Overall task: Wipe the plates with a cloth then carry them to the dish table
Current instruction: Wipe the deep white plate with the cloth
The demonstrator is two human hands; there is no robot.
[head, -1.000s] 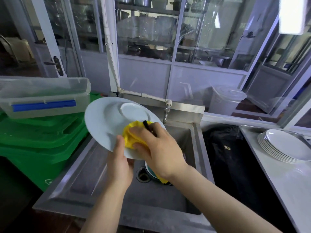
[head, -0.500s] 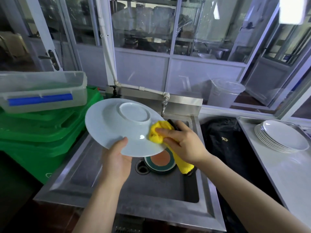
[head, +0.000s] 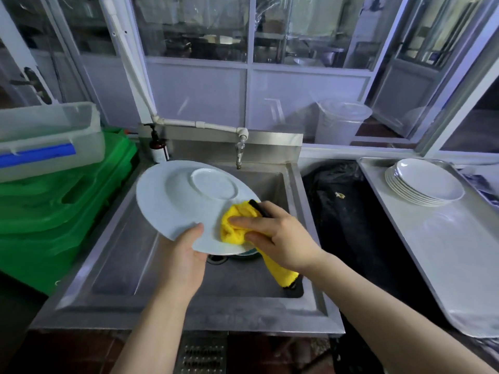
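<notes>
- The left hand (head: 186, 255) grips the near rim of a white plate (head: 178, 203), thumb on top, holding it tilted over the sink (head: 189, 311) with its underside and foot ring facing up.
- The right hand (head: 280, 236) is clenched on a bunched yellow cloth (head: 233, 225), pressing it against the plate's lower right rim; a tail of cloth hangs down below the wrist.
- Judged from this, the wiping step is under way on this plate; carrying it over is not yet done.
- A stack (head: 424, 184) of white plates sits on the steel tabletop (head: 445, 265) to the right, likely the dish table, so several look finished.
- Something round and greenish (head: 244, 253) peeks out under the held plate near the drain; I cannot tell if it is another dish waiting.
- The sink is bare steel with a tap (head: 239, 152) at the back and a pump bottle (head: 158, 147) at its left corner.
- Green crates (head: 62, 201) with a clear tub (head: 48, 139) on top stand to the left; a black bag (head: 343, 206) fills the gap between sink and tabletop.
- Behind are glazed partitions and a white bin (head: 343, 121).
</notes>
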